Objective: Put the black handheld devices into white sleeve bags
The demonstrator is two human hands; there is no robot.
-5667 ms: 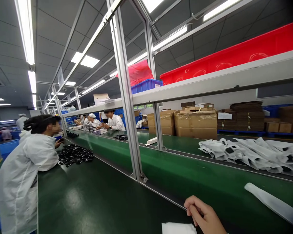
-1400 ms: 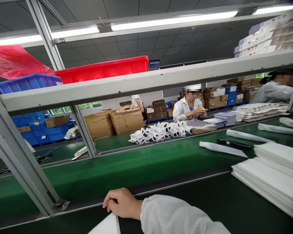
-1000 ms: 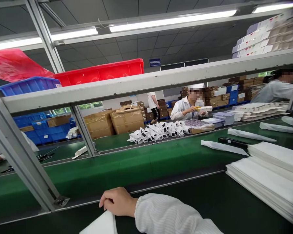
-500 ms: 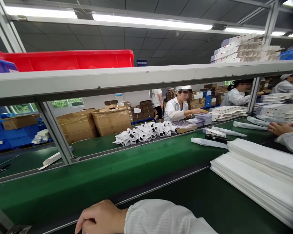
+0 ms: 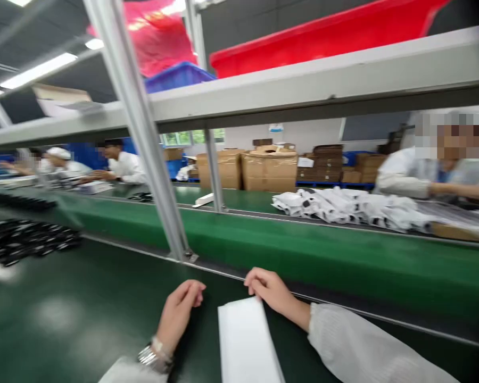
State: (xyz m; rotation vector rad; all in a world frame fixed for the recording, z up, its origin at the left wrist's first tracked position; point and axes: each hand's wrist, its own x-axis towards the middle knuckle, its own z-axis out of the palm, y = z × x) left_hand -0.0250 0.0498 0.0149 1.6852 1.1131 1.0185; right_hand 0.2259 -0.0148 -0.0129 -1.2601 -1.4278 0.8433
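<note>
A stack of flat white sheets or sleeves (image 5: pixel 245 340) lies lengthwise before me on the dark green table. My left hand (image 5: pixel 179 314), with a metal watch on its wrist, is to the left of the stack and apart from it. Its fingers are curled in, and nothing shows in them. My right hand (image 5: pixel 269 290) is by the stack's far right corner, its bent fingers pointing left. They seem to hold nothing; whether they touch the corner I cannot tell. Both hands are slightly blurred.
A green conveyor belt (image 5: pixel 239 234) runs beyond the table edge, behind a metal post (image 5: pixel 143 127). Black items (image 5: pixel 27 239) lie in a heap at left. Across the belt are crumpled white pieces (image 5: pixel 343 207) and a co-worker (image 5: pixel 407 170). A shelf (image 5: pixel 303 80) carries a red bin (image 5: pixel 323 40).
My view has swung left and down. The large white stacks at right have left the picture. My left hand and a narrow white stack have come into sight; my right hand now appears by that stack.
</note>
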